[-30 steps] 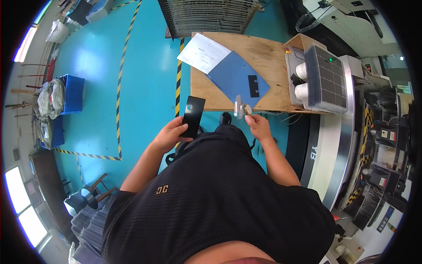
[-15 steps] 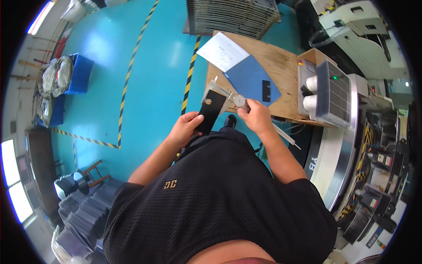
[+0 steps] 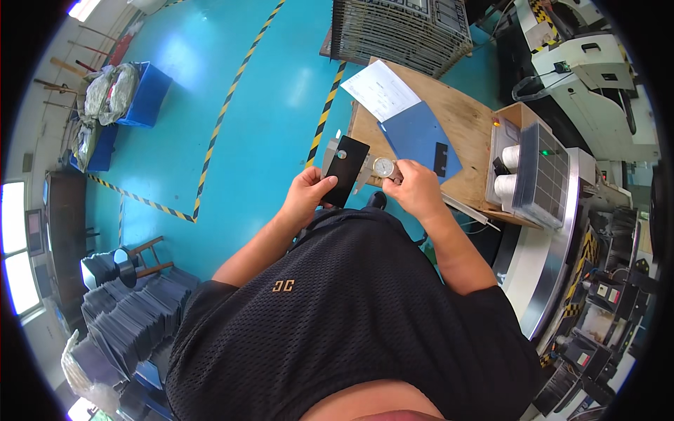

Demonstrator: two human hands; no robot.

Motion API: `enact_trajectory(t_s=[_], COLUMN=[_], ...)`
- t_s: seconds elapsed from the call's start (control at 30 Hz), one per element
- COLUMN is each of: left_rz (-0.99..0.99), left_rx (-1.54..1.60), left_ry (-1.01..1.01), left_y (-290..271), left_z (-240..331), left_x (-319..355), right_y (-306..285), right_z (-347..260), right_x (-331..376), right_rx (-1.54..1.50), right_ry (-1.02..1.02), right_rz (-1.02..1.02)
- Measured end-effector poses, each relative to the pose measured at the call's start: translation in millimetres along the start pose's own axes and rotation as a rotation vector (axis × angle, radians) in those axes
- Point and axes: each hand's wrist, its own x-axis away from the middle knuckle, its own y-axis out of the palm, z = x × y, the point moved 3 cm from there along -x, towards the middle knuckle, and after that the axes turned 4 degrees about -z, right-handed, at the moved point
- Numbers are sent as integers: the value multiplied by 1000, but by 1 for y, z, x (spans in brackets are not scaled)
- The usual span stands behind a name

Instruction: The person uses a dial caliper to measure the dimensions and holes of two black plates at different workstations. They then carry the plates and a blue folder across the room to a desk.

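A flat black rectangular plate [image 3: 349, 165] with a round hole near its upper end is held by my left hand [image 3: 307, 195], closed on its lower left edge with the thumb on top. My right hand [image 3: 418, 189] grips a dial caliper [image 3: 382, 167] beside its round white dial. The caliper's beam passes behind the plate, and its jaws show at the plate's left and right sides. Whether the jaws touch the edges I cannot tell.
To the right stands a wooden table [image 3: 463, 112] with a blue folder [image 3: 418, 133], a paper sheet [image 3: 381, 90] and a small black slotted piece [image 3: 441, 159]. A rack of stacked panels [image 3: 400, 35] is beyond it. Machinery lines the right; blue bins [image 3: 149, 95] stand far left.
The plate has become more fully visible in front of the caliper's beam, and the caliper has turned closer to level. The whole surrounding scene has shifted slightly rightward in view.
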Motion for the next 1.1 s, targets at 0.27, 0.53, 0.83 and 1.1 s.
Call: enact_trajectory(t_s=[0.27,0.53,0.83,1.1], left_rz=[-16,-26,9,31], left_rx=[-12,-78,-124,-164], left_ry=[-18,-5,11,15], left_y=[-2,1,3,4], left_z=[-7,-2,1,0], left_x=[-4,-3,1,3], right_y=[-3,-3,-2,0], right_z=[-2,0,1,2], right_x=[3,6,6,6], right_rx=[22,12,10,10], right_ry=[14,41,17,21], right_rz=[-16,2,16,-27])
